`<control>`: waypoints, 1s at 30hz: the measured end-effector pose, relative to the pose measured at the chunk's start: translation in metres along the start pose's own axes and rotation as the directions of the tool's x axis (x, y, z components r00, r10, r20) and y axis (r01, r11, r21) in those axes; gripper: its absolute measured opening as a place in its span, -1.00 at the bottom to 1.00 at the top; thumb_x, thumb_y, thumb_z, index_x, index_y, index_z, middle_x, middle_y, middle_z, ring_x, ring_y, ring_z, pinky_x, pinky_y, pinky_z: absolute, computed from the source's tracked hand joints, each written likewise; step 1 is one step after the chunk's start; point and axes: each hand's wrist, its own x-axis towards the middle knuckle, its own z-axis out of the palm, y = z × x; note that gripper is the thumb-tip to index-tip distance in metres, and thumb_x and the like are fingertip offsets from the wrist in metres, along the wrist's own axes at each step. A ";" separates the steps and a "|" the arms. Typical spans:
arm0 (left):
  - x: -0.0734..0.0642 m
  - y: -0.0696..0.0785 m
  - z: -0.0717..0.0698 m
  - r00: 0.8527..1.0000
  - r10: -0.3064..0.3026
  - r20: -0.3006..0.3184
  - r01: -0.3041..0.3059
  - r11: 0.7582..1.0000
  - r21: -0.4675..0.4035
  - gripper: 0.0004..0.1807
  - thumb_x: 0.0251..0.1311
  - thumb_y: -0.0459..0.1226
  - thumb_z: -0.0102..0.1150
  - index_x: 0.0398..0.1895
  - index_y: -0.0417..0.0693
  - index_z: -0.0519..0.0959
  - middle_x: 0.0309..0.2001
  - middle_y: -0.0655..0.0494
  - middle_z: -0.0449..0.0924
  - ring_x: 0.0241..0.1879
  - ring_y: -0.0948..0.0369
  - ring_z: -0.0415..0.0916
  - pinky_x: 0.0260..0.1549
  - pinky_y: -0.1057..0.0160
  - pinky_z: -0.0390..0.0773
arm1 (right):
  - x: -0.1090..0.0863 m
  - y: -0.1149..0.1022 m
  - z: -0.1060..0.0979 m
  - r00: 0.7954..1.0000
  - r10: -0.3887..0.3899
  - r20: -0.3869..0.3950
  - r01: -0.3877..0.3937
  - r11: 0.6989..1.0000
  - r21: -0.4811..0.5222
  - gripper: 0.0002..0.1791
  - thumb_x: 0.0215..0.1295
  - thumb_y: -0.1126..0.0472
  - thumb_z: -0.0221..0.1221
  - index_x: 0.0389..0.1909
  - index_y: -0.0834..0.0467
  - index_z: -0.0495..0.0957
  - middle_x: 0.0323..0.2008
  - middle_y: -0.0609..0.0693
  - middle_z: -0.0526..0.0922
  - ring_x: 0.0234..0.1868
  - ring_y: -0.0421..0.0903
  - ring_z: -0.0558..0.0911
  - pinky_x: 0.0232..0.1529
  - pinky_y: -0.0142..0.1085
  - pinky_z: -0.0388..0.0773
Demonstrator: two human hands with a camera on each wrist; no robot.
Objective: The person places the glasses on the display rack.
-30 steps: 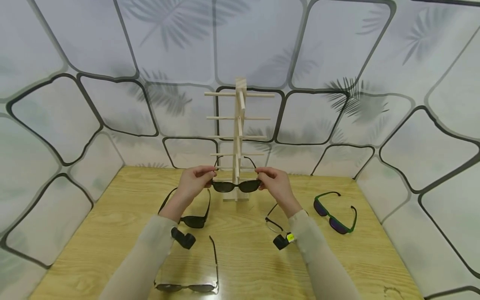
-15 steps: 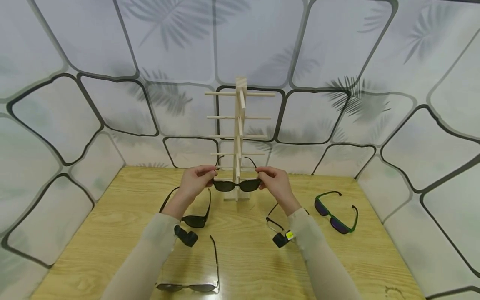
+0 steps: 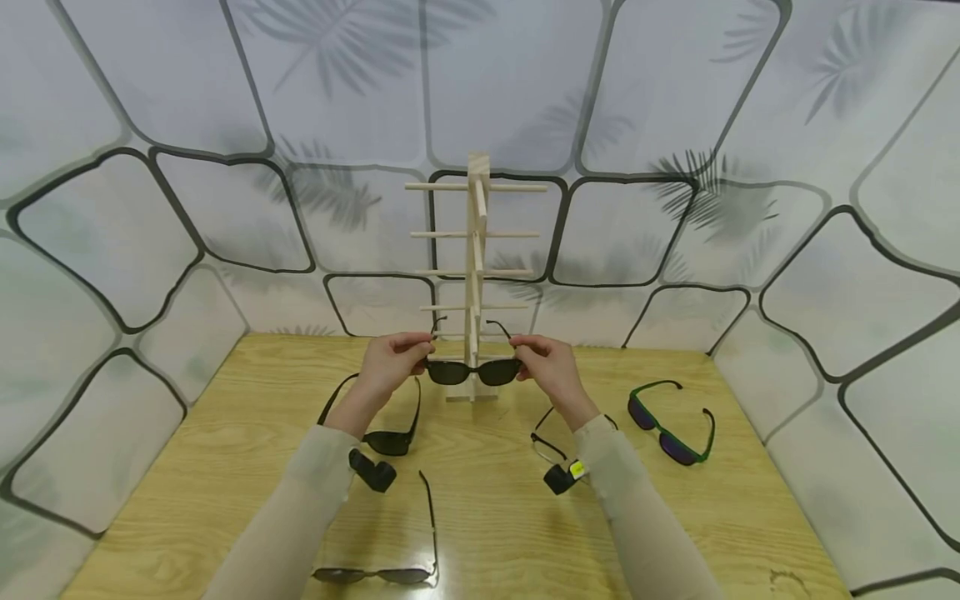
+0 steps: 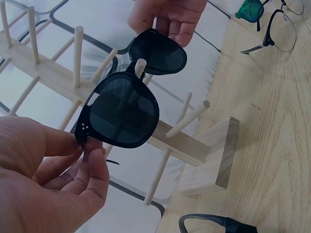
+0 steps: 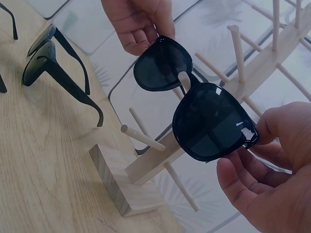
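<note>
Black sunglasses with dark lenses [image 3: 497,372] are held level in front of the lower part of a wooden peg stand [image 3: 475,287]. My left hand [image 3: 386,367] pinches their left end by the hinge, thumb and fingers on the frame. At the other end, my right hand [image 3: 551,368] pinches the frame the same way. Both wrist views show the rounded tip of a peg [image 4: 140,67] right at the bridge, between the two lenses. The temples point back along either side of the post. Lower pegs [image 5: 146,138] and the stand's block base [image 5: 114,184] show below the sunglasses.
On the wooden table lie black sunglasses [image 3: 390,443] under the left forearm and thin-framed sunglasses [image 3: 405,576] at the front. Clear-lens glasses [image 3: 549,451] lie by the right wrist, green-framed sunglasses [image 3: 678,448] farther right. Patterned walls [image 3: 510,92] enclose the back and sides.
The temple tips of the held sunglasses have dropped slightly. Both hands keep their grip in nearly the same place.
</note>
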 end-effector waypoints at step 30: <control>0.000 0.000 0.000 1.000 -0.026 -0.005 0.026 0.999 -0.034 -0.68 0.41 -0.30 0.15 0.16 -0.22 0.61 0.06 -0.20 0.62 -0.32 0.24 0.60 -0.23 0.29 0.68 | -0.011 -0.024 -0.002 0.999 0.032 0.040 -0.032 0.999 -0.005 -0.68 0.44 0.31 0.07 0.12 0.30 0.61 -0.05 0.17 0.67 -0.33 0.18 0.62 -0.10 0.12 0.65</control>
